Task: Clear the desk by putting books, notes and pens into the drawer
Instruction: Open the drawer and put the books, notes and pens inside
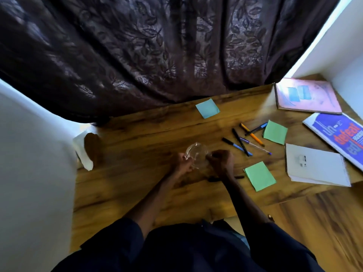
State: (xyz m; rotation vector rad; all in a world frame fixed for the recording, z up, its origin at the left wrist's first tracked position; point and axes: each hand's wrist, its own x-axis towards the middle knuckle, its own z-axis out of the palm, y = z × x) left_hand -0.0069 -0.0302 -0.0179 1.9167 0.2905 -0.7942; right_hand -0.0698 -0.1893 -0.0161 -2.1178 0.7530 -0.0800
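Observation:
My left hand [183, 163] and my right hand [221, 162] both grip a clear glass dish [197, 154] at the middle of the wooden desk [137, 138]. Several pens [246, 141] lie scattered to the right of it. A dark pen [214, 179] lies partly hidden under my right wrist. Two green notes [259, 176] [275, 132] and a blue note [207, 108] lie on the desk. At the right are a white spiral notepad [316, 165], a blue book with red lettering [337, 134] and a pink book [308, 96].
A dark patterned curtain [147, 46] hangs along the desk's far edge. White walls [29, 154] close in on the left and right. A brown and white object [88, 150] sits at the desk's left edge.

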